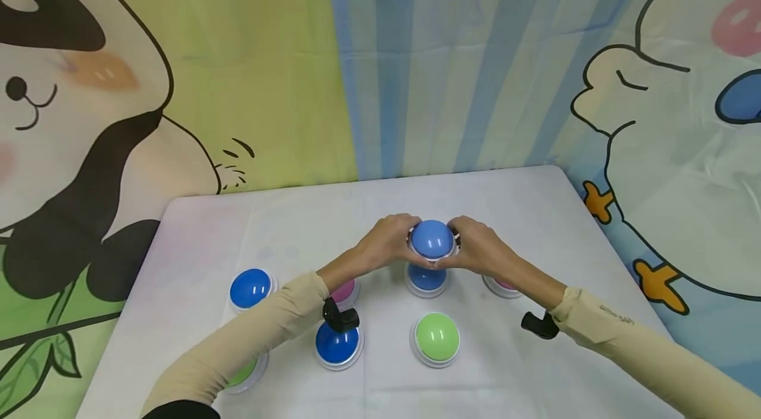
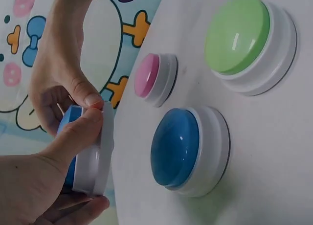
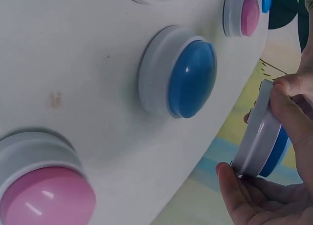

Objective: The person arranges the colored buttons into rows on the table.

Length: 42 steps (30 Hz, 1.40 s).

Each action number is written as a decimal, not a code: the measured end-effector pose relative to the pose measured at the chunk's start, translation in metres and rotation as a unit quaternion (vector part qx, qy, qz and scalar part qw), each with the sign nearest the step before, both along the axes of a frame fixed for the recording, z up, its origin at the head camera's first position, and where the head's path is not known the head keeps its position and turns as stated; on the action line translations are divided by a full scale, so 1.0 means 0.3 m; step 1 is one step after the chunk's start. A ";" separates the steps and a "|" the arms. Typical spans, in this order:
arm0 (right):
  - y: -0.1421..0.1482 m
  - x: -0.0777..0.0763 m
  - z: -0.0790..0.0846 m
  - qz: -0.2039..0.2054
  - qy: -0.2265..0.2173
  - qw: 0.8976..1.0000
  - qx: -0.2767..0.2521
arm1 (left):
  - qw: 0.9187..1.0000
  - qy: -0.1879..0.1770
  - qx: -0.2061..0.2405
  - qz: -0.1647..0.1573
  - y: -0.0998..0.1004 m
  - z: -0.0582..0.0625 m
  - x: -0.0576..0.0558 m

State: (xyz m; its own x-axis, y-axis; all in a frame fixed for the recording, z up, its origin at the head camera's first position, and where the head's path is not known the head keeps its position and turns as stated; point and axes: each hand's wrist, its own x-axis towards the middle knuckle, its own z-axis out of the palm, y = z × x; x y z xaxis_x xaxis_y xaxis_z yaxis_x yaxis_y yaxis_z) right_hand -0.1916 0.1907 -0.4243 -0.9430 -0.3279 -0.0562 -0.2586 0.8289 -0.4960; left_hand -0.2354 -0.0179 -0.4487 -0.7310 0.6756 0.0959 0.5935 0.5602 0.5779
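Both hands hold one round push button with a blue dome (image 1: 432, 238) and a white base, raised off the table. The left hand (image 1: 392, 242) grips its left side, and the right hand (image 1: 475, 248) grips its right side. In the left wrist view the two thumbs meet on the white base (image 2: 90, 168), which is tilted on edge. Just below the held button, another blue button (image 1: 427, 277) sits on the table, partly covered by it in the head view. The right wrist view shows this lower blue button (image 3: 193, 80) whole, apart from the hands.
On the white table (image 1: 511, 201) stand more domed buttons: a green one (image 1: 437, 337) in front, a pink one (image 1: 504, 285) under the right forearm, blue ones (image 1: 250, 288) at left. The left sleeve partly hides a pink button (image 1: 343, 291) and a green one (image 1: 242, 375). Cartoon-printed cloth (image 1: 279, 75) hangs behind.
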 end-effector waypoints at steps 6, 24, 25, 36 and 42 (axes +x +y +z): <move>0.089 0.037 -0.002 -0.006 0.007 1.000 -0.002 | 0.999 0.025 -0.017 -0.024 0.093 0.002 0.021; 0.371 0.173 -0.010 -0.053 0.049 0.997 0.026 | 0.989 0.121 -0.069 -0.053 0.435 0.002 0.086; 0.374 0.183 -0.009 -0.054 0.049 0.997 0.026 | 0.987 0.131 -0.075 -0.053 0.441 0.003 0.095; 0.367 0.381 -0.043 -0.083 -0.016 0.995 0.049 | 0.976 0.192 -0.075 -0.075 0.441 -0.046 0.304; 0.356 0.437 -0.070 -0.085 -0.015 0.995 0.059 | 0.974 0.203 -0.076 -0.067 0.439 -0.073 0.364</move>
State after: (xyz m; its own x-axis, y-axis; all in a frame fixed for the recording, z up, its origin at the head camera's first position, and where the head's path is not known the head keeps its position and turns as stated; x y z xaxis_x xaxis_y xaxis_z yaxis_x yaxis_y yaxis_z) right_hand -0.0606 0.2975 -0.4452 -0.9815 -0.1537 -0.1145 -0.0964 0.9125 -0.3976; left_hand -0.1263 0.1139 -0.4705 -0.5582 0.7910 0.2505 0.8293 0.5226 0.1979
